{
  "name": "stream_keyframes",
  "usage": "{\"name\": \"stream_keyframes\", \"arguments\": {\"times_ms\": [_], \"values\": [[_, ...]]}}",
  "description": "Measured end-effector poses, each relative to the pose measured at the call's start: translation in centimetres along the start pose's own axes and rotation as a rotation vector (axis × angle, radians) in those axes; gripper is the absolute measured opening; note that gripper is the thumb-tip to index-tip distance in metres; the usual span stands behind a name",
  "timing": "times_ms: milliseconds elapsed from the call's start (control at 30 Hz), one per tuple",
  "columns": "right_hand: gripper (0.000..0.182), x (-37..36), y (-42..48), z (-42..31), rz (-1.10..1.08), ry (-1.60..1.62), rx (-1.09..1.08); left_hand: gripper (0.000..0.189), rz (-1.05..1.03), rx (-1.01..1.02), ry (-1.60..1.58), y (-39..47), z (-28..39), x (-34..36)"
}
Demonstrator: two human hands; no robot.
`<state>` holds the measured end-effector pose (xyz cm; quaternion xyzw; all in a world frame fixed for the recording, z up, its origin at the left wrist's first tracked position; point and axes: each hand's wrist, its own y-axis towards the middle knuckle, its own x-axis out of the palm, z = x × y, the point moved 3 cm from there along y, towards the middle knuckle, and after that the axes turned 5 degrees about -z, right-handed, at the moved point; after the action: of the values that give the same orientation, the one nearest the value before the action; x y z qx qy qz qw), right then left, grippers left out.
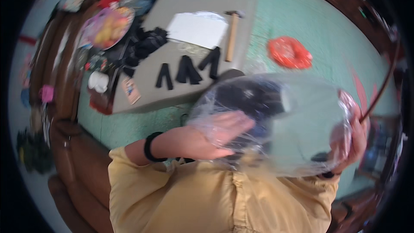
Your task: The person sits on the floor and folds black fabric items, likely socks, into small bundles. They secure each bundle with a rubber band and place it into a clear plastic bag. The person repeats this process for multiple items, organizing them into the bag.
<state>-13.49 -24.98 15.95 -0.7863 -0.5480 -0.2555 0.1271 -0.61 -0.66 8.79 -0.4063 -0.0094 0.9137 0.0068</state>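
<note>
A large clear plastic bag (304, 129) spreads in front of my yellow shirt, puffed wide between my hands. Green floor and dark shapes show through it. My left hand (223, 129) lies flat at its left part, fingers straight and thumb apart; film covers the fingers, and whether they are inside the bag or behind it is unclear. At the right rim, my right hand (354, 139) grips the gathered film, partly hidden by it. Ahead on the grey tabletop (145, 97) lie several folded black strips (187, 71), clear rings (194, 50), a white sheet or pad (198, 29) and a hammer (231, 35).
An orange-red plastic bag (289, 52) lies on the green floor (275, 9). A bunched black cloth (147, 43), a fruit plate (111, 29), a white cup (98, 82) and a printed card (131, 91) stand to the left. A brown wooden bench (84, 165) runs along that side.
</note>
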Motion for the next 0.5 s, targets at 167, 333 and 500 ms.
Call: {"name": "stream_keyframes", "arguments": {"times_ms": [167, 333, 500], "values": [[0.04, -1.7, -0.8, 0.3, 0.337, -0.245, -0.234, 0.025, 0.367, 0.473, -0.223, -2.9, 5.0, -1.5], [0.033, -4.4, -1.6, -0.5, 0.184, -0.803, -0.381, 0.056, 0.751, 0.248, 0.448, -3.7, 5.3, -3.4], [0.032, -2.5, -1.5, 0.8, 0.098, -1.032, -0.733, 0.068, 0.344, -0.493, 0.082, -3.2, -0.4, -0.6]]}}
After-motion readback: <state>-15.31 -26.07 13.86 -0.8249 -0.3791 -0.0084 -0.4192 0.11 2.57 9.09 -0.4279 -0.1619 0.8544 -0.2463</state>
